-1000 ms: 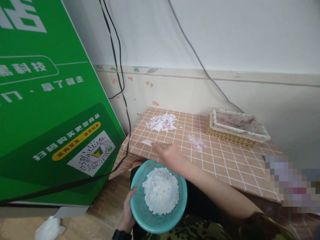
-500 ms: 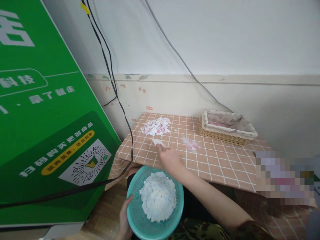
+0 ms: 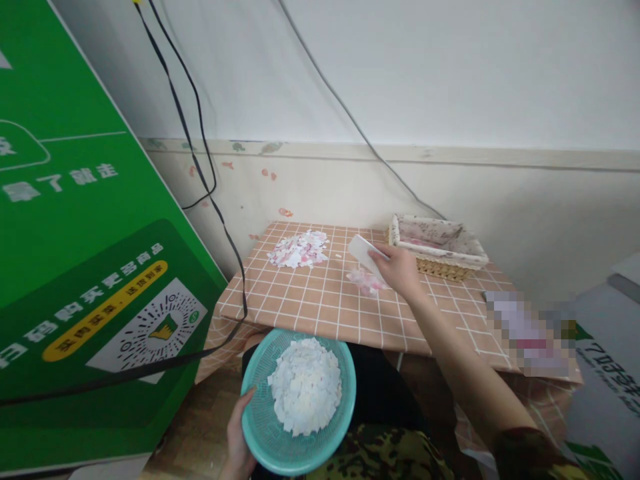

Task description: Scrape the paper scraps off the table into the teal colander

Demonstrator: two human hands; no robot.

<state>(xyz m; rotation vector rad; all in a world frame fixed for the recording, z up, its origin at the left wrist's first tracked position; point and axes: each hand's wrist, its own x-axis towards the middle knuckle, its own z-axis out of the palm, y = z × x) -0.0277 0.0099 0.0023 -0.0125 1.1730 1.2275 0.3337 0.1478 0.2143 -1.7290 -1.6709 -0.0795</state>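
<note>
My left hand (image 3: 239, 433) grips the left rim of a teal plastic colander (image 3: 255, 360), held near my lap below the table's front edge. Heaped inside are small white flakes (image 3: 306, 387) that look like paper scraps. Above the table my right hand (image 3: 400, 268) pinches a flat, white, card-like piece (image 3: 363, 252) by its right end. Just beneath that piece lies a small, see-through pinkish clump (image 3: 367, 283), perhaps plastic film. Farther left on the table rests a pile of white and pink scraps (image 3: 299, 251).
A cloth-lined wicker basket (image 3: 445, 269) stands at the table's back right. The table (image 3: 300, 300) has a brown checked cloth. On the left rises a green printed panel (image 3: 100, 267) with a black strap (image 3: 235, 267) hanging before it. A blurred-out item (image 3: 527, 333) lies at right.
My right hand has moved right and up, away from near the scrap pile, with the white piece in it. The left hand still holds the colander. The view has shifted slightly right.
</note>
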